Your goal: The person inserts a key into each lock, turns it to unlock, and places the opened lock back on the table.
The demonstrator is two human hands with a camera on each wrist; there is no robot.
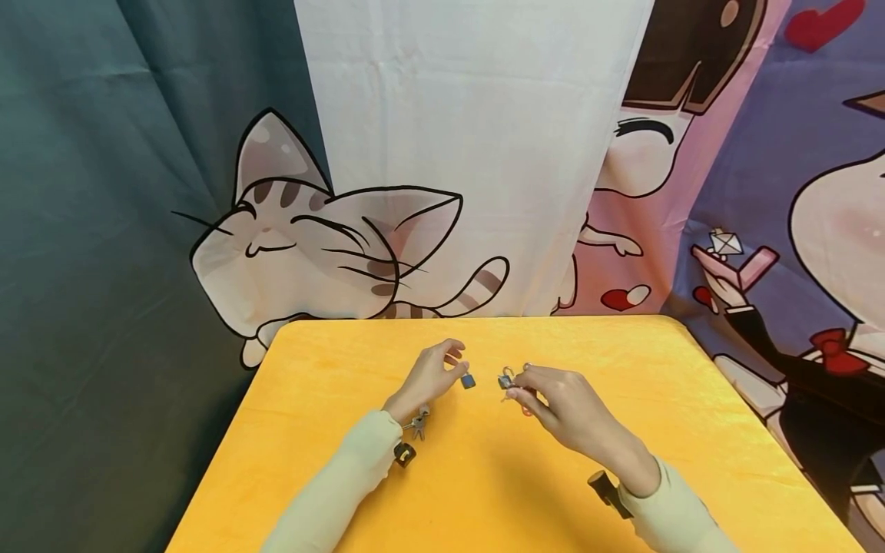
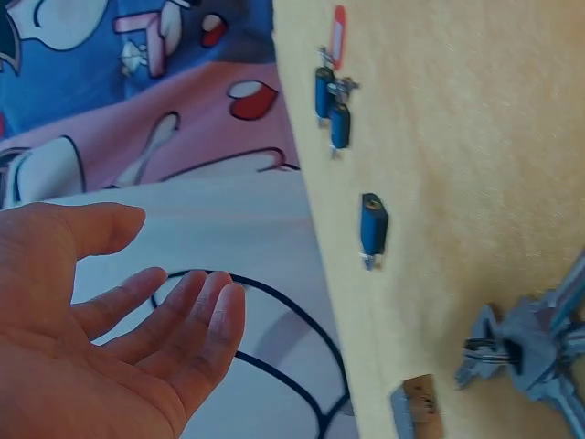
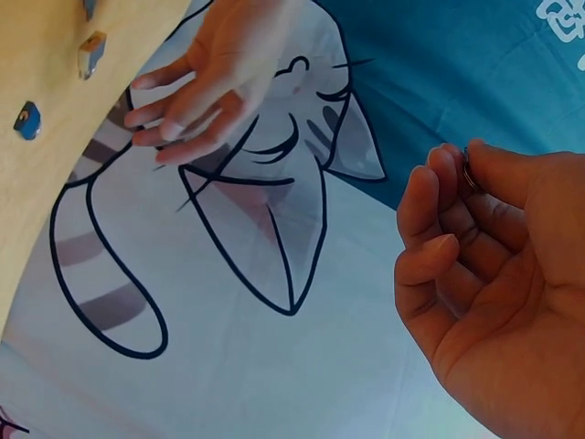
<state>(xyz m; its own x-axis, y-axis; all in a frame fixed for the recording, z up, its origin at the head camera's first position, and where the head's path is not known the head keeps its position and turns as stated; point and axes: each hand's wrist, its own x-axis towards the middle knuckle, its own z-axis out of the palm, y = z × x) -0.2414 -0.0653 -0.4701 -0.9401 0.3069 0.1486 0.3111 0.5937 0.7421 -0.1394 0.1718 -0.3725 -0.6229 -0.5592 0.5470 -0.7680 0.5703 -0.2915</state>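
My left hand (image 1: 430,376) is open and loosely spread above the table, its fingertips close to a small blue padlock (image 1: 468,380). In the left wrist view that padlock (image 2: 373,224) lies apart from the fingers. My right hand (image 1: 570,403) pinches a small thin metal piece (image 3: 469,172) between thumb and index finger; I cannot tell its exact kind, as the fingers cover most of it. Just beyond those fingertips in the head view are blue padlocks (image 1: 505,381), one with its shackle raised. The left wrist view shows two blue padlocks (image 2: 339,126) close together.
A bunch of keys (image 1: 418,424) lies by my left wrist on the yellow table (image 1: 484,491). A brass-and-silver padlock (image 2: 420,409) lies near the keys. A red tag (image 2: 339,37) is beside the paired padlocks. A printed curtain (image 1: 449,115) hangs behind the far edge.
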